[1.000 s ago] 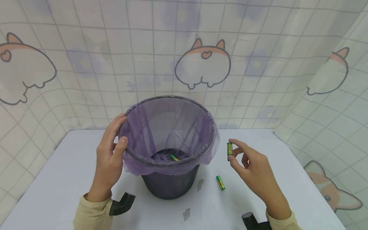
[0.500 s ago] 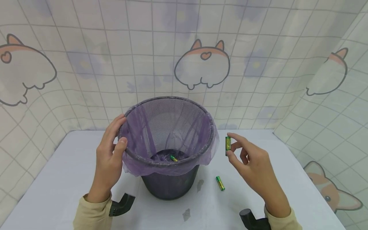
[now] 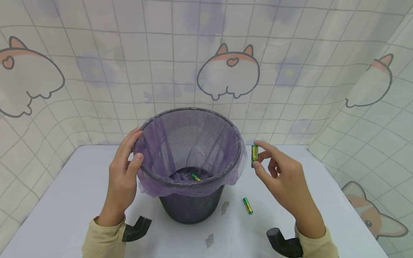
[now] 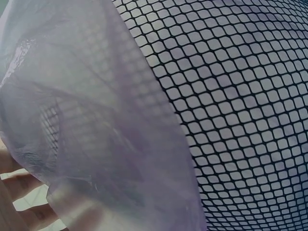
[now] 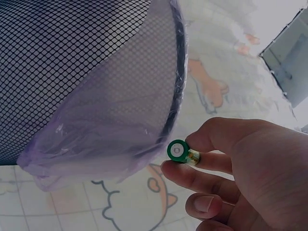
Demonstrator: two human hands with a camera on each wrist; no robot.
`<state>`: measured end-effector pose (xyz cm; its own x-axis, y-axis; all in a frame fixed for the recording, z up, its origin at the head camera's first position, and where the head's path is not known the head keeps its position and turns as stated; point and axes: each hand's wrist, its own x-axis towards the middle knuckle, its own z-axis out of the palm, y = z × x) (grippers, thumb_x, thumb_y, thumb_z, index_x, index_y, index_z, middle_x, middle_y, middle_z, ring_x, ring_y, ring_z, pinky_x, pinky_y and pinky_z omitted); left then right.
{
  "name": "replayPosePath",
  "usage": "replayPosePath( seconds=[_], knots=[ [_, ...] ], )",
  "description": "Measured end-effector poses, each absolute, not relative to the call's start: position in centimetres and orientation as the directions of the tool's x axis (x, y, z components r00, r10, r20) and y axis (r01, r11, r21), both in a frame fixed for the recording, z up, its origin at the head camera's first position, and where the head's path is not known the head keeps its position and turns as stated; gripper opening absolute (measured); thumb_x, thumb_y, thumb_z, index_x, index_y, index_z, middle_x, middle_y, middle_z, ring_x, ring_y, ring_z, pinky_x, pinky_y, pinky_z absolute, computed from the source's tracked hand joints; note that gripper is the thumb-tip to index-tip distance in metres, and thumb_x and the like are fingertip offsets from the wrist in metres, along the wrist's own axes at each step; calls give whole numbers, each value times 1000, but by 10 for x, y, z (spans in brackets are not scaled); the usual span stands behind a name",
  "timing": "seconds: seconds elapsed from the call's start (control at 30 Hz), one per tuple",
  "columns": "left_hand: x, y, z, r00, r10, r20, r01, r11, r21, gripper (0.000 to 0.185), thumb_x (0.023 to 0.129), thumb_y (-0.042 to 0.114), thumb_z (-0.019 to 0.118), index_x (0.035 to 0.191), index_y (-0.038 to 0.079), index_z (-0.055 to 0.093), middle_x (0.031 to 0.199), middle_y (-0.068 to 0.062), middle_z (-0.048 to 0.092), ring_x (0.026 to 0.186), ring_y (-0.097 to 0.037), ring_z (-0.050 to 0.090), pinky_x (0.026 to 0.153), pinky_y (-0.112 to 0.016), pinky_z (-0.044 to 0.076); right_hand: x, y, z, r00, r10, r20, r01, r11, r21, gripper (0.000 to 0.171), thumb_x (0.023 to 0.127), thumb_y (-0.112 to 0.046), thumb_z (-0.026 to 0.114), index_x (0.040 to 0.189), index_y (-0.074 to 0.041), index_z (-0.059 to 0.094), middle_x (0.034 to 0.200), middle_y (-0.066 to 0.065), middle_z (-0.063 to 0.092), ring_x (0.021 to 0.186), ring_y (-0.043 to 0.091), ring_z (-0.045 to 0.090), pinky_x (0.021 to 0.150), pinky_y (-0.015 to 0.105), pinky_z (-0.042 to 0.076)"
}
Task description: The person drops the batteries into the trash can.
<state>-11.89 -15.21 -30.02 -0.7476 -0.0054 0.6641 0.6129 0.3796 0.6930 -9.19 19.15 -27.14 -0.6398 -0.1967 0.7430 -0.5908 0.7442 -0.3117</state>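
The right hand pinches a green-and-gold battery in a narrow grip, nearly upright above the tabletop, just beside the mesh bin, whose rim the left hand holds. A loose battery lies between the bin and the tabletop's right edge; the near rim partly hides a third battery inside the purple liner.
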Motion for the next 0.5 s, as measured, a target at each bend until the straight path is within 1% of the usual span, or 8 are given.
replayPosePath(
  seconds=[0.1, 0.17, 0.27, 0.3, 0.5],
  knots=[
    [-119, -152, -301, -754, -9, 657, 605, 380, 699, 47, 97, 12, 42, 144, 10, 46, 152, -5, 41, 128, -11, 45, 82, -12, 41, -92, 189, -267, -640, -199, 742, -591, 745, -310, 47, 77, 0, 71, 122, -9, 64, 78, -4, 64, 58, 2, 37, 54, 12, 29],
    [-119, -152, -301, -757, -12, 653, 600, 384, 702, 47, 97, 12, 41, 144, 11, 46, 152, -4, 41, 127, -12, 45, 81, -12, 42, -92, 187, -265, -636, -203, 744, -595, 744, -306, 46, 77, 0, 71, 122, -8, 64, 78, -3, 64, 58, 2, 37, 53, 12, 29],
    [-120, -153, -302, -761, -16, 649, 596, 379, 708, 47, 97, 13, 41, 144, 11, 46, 152, -2, 41, 129, -13, 45, 84, -13, 41, -94, 186, -262, -627, -211, 750, -602, 742, -295, 46, 77, 0, 70, 123, -8, 64, 78, -3, 65, 58, 3, 37, 53, 13, 29],
    [-119, -153, -302, -760, -16, 650, 596, 382, 707, 48, 97, 14, 41, 144, 11, 46, 153, -2, 40, 129, -13, 45, 83, -13, 41, -95, 186, -261, -623, -213, 753, -606, 740, -291, 47, 77, 0, 70, 123, -9, 64, 78, -3, 65, 58, 3, 37, 53, 13, 29],
    [-121, -151, -302, -722, -9, 692, 637, 384, 669, 48, 95, 9, 44, 143, 9, 46, 151, -7, 42, 120, -9, 48, 71, -13, 40, -97, 185, -255, -603, -221, 766, -617, 738, -273, 46, 78, -2, 69, 123, -9, 64, 78, -3, 64, 58, 3, 37, 53, 14, 28]
  ],
)
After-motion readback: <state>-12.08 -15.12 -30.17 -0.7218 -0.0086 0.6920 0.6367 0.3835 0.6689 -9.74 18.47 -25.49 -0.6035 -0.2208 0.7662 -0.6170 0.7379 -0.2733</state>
